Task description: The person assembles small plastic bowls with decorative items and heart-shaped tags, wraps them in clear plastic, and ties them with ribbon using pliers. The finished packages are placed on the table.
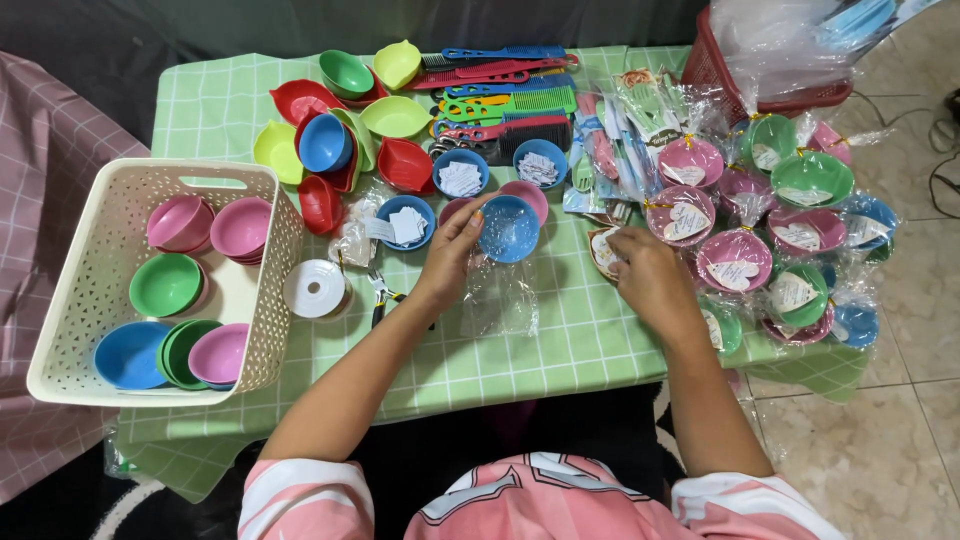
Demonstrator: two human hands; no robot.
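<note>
Green checked tabletop (590,340) on tile floor (900,440), w/ white basket (275,250) at left: left grip (455,250) pinches blue bowl (509,228) over clear bag (500,300), right grip (650,275) curled by wrapped bowls (735,262), can't tell if holding.

At the right of the table lies a heap of small bowls wrapped in clear bags (790,235), each with a white paper label. Far, flat clear packets (625,130) overlap. White paper slips (461,179) fill two blue bowls mid-table. An empty clear bag (500,300) lies near the middle.
</note>
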